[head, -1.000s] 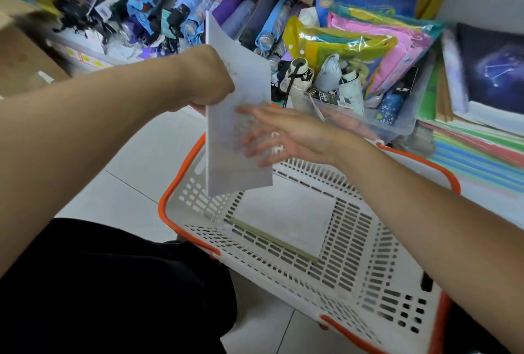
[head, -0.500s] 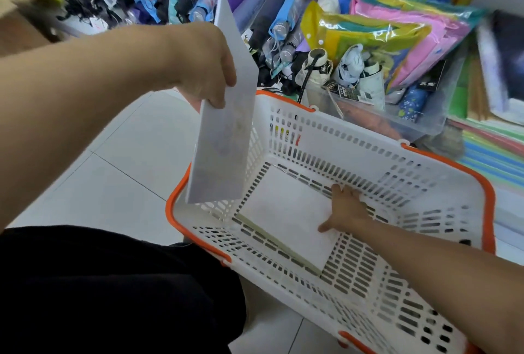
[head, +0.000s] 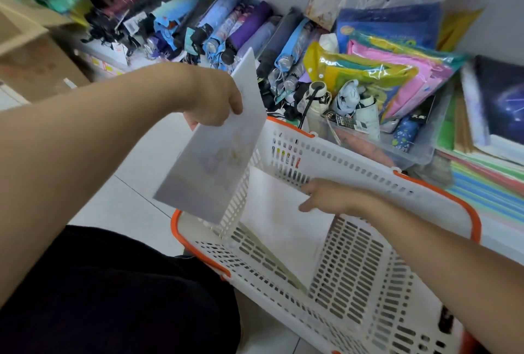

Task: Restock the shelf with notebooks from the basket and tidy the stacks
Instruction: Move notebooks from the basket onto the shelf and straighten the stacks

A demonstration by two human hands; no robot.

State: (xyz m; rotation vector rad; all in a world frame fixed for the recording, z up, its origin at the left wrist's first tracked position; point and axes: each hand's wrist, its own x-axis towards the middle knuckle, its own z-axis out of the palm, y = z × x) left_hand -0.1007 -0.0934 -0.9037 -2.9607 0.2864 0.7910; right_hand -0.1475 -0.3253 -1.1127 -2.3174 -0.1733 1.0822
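White floor tiles (head: pixel 133 192) fill the lower ground, with a low shelf (head: pixel 482 200) of goods running from 10 o'clock round to 3 o'clock. On that shelf, folded umbrellas (head: pixel 226 30) lie in a row from 11 to 12 o'clock; bright plastic packets (head: pixel 397 69) sit at 1 o'clock; stacked notebooks (head: pixel 499 115) with a dark starry cover on top lie at 2 to 3 o'clock, above a pile of pastel sheets. A cardboard box (head: pixel 31 58) stands at 9 to 10 o'clock. A white basket (head: pixel 354 160) with an orange rim sits on the floor at centre to 5 o'clock, against the shelf front. The left hand (head: pixel 212 101) is raised at centre, above the basket's near-left corner, fingers and thumb curled over the top edge of a white notebook (head: pixel 215 149), which hangs tilted and clear of the basket. The right hand (head: pixel 331 194) is inside the basket, thumb and fingers closed on the far right edge of a second white notebook (head: pixel 280 223); that one is tipped up from the basket floor. The exact finger positions under it cannot be seen. A dark trouser leg (head: pixel 113 291) occupies 7 o'clock.
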